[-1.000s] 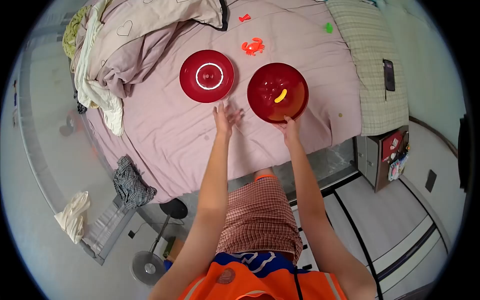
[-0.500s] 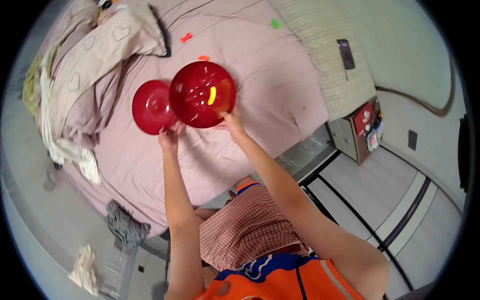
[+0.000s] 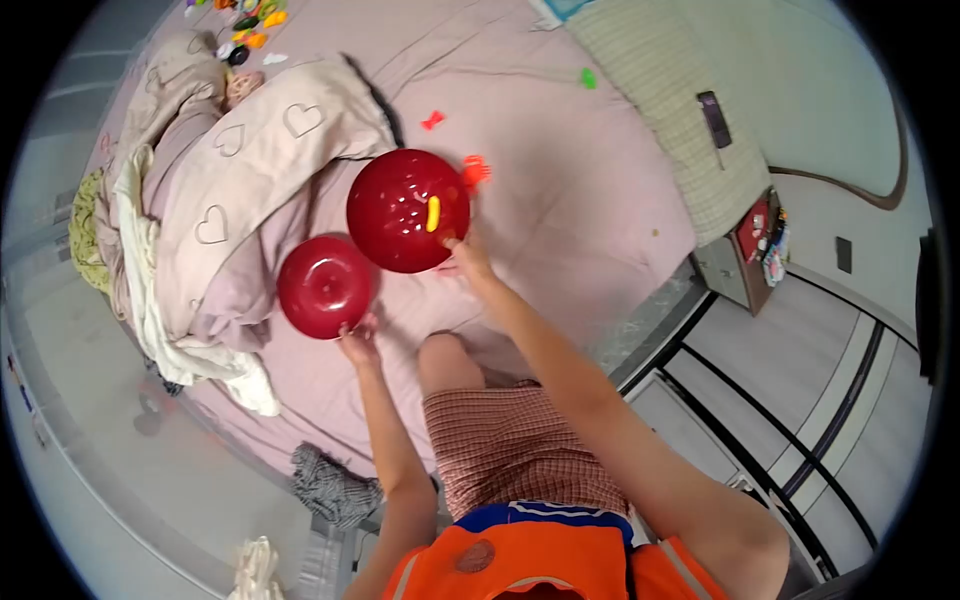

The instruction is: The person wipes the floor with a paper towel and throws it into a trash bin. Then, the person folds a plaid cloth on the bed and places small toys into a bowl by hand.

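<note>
My right hand (image 3: 468, 258) grips the near right rim of a large, glossy dark-red bowl (image 3: 385, 215), thumb over the edge. Inside that bowl lies a small curved yellow piece (image 3: 433, 214). Lower and to the left, my left hand (image 3: 359, 340) pinches the near rim of a smaller, shallow red bowl (image 3: 325, 285). Both bowls are held over the bed with their insides facing me, and a narrow gap separates them. Just beyond the large bowl's right rim sits an orange-red toy piece (image 3: 476, 171).
On the pink bed sheet (image 3: 560, 190) are a red bow-shaped piece (image 3: 432, 121), a green piece (image 3: 588, 79) and a pile of colourful toys (image 3: 250, 20). A heart-patterned quilt (image 3: 260, 140) is bunched at left. A phone (image 3: 714, 119) rests on the striped pillow (image 3: 650, 110).
The small bowl has moved down and away from the large one, which it was touching or overlapping in view. My view has shifted, showing the toy pile at the top left.
</note>
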Demonstrator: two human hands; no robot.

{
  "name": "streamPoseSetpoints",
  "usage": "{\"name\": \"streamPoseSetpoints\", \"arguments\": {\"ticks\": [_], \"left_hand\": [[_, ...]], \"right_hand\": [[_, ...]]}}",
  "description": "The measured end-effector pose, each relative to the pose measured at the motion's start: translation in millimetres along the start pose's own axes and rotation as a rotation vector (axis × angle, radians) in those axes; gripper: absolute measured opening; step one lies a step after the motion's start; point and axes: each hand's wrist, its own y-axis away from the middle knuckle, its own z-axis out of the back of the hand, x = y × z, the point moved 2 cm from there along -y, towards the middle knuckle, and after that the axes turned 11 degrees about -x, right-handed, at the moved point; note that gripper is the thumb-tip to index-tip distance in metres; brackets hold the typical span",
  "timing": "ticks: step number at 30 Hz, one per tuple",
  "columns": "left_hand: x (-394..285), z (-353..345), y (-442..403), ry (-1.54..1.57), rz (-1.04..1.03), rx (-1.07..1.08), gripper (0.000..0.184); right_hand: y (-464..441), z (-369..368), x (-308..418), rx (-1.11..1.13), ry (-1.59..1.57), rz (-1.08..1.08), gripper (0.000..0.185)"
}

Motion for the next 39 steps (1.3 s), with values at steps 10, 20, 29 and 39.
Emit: {"name": "streamPoseSetpoints", "arguments": {"ticks": [10,20,29,39], "left_hand": [[-27.0,22.0,1.3,-0.044,0.089,-0.300,0.030],[-17.8,31.2,0.2,-0.080,0.343,0.092,0.052],[-39.1,-60.9,72.4,-0.347,0.567,0.361,0.054],[-33.3,-151.9,23.7,-0.189,0.267,0.138,0.075]], "right_hand": [[-9.1,-71.8,-16.4,-0.043,0.130,-0.095,0.055],[22.2,-19.3,1.5,0.041,0.572,-0.045,0.065],[30.8,78.2,-27.1,-0.033,0.680,-0.033,0.051],[-33.5,79.6,-4.8,-0.274,1.010,0.474,0.055]]}}
